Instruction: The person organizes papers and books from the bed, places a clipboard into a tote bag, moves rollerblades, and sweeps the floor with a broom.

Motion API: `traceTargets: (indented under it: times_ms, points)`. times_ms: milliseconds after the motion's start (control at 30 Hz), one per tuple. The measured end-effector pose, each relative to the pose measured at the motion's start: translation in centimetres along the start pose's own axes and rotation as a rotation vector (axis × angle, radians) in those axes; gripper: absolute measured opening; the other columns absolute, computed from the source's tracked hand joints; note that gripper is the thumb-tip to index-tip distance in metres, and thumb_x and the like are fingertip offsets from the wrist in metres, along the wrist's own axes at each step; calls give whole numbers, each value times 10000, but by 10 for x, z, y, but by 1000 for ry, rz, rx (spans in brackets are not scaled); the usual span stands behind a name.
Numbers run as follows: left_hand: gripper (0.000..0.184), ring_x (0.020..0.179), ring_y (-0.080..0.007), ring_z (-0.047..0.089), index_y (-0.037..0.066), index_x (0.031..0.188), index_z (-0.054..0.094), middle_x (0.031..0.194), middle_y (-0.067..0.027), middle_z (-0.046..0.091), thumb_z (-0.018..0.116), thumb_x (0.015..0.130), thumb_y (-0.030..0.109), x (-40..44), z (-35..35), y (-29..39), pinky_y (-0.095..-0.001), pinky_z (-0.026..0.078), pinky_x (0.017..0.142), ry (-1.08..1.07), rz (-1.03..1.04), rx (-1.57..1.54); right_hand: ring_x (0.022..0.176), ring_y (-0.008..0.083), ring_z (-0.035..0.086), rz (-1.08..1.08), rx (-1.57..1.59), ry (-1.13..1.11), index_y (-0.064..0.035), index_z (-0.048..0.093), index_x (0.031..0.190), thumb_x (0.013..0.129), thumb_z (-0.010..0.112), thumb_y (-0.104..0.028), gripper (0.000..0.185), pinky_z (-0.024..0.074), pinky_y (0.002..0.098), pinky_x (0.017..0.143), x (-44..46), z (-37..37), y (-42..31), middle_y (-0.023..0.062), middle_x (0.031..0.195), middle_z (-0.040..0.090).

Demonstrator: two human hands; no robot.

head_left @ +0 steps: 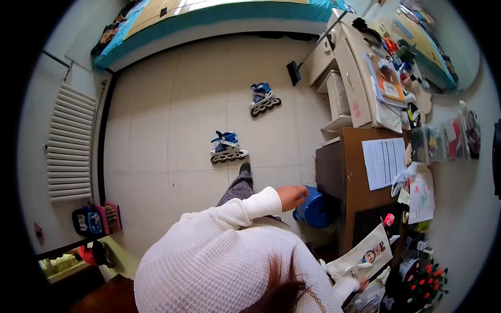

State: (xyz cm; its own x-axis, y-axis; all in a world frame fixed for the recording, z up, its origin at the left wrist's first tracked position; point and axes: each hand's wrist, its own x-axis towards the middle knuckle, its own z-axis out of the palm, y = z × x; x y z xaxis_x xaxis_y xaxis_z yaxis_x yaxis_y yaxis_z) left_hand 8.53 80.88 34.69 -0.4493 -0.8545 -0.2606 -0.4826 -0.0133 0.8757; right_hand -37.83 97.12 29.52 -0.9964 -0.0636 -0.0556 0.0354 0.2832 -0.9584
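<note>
My left hand (294, 197) reaches across to the right, its fingers curled at the rim of a round blue plastic stool or bin (317, 211) beside the desk. Its exact kind is hard to make out. Low on the right, my right hand (362, 284) is among bags, with its fingers partly hidden and small. Just above it lies a cream cloth bag (360, 256) with a printed cartoon figure. Clear plastic wrapping (364, 301) is bunched below that hand.
Two blue-and-white inline skates (225, 147) stand on the tiled floor ahead of my foot (245, 168). A brown desk (354, 201) with a printed sheet (383, 163) is at right, past it a cluttered dresser (355, 78) and a broom (294, 73). A radiator (72, 143) lines the left wall.
</note>
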Motion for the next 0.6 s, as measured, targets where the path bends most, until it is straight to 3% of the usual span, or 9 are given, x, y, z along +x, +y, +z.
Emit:
traceTargets:
  times_ms: [67, 133, 300, 367, 467, 533, 600]
  points:
    - [171, 660, -266, 514, 58, 881, 440, 709, -116, 536, 442, 754, 173, -4, -31, -16, -338, 406, 587, 22, 12, 10, 493, 158, 405, -64, 110, -239, -50, 465, 810, 624, 518, -89, 196, 307, 246, 413, -49, 59, -29, 64, 693, 457]
    - [169, 654, -261, 514, 56, 881, 444, 702, -112, 536, 445, 754, 167, -10, -70, -31, -337, 406, 586, 67, 28, 13, 544, 123, 408, 88, 360, -693, -30, 428, 901, 636, 491, -42, 272, 325, 197, 456, -141, 143, -55, 58, 685, 438]
    - [163, 620, -248, 517, 33, 871, 445, 684, -127, 530, 468, 740, 127, -47, -176, -76, -307, 407, 561, 321, -10, -83, 596, 108, 448, 390, 241, -1251, -58, 451, 912, 682, 473, -8, 237, 362, 213, 507, -417, 273, -90, 41, 742, 477]
    - [161, 609, -240, 519, 29, 872, 443, 678, -127, 529, 468, 740, 118, -61, -217, -87, -303, 404, 548, 405, -95, -97, 564, 98, 434, 543, 134, -1374, -56, 452, 899, 677, 478, -22, 226, 365, 200, 520, -498, 292, -111, 27, 740, 468]
    - [145, 574, -216, 513, 27, 862, 448, 667, -125, 525, 463, 745, 111, -68, -252, -119, -282, 400, 524, 542, -83, -171, 568, 90, 469, 476, 13, -1668, -47, 454, 883, 692, 485, -41, 193, 389, 193, 509, -573, 324, -125, 32, 744, 489]
    - [134, 559, -164, 509, 25, 855, 457, 666, -110, 531, 464, 748, 106, -68, -278, -137, -245, 396, 515, 632, -108, -211, 562, 90, 469, 466, -76, -1700, -47, 455, 881, 694, 483, -42, 189, 390, 191, 502, -602, 353, -123, 33, 750, 492]
    - [142, 590, -191, 524, 28, 854, 463, 674, -114, 537, 463, 742, 115, -66, -306, -153, -261, 405, 534, 675, -149, -298, 569, 81, 467, 435, -272, -1723, -70, 448, 873, 701, 478, -52, 175, 390, 199, 518, -628, 387, -125, 17, 734, 497]
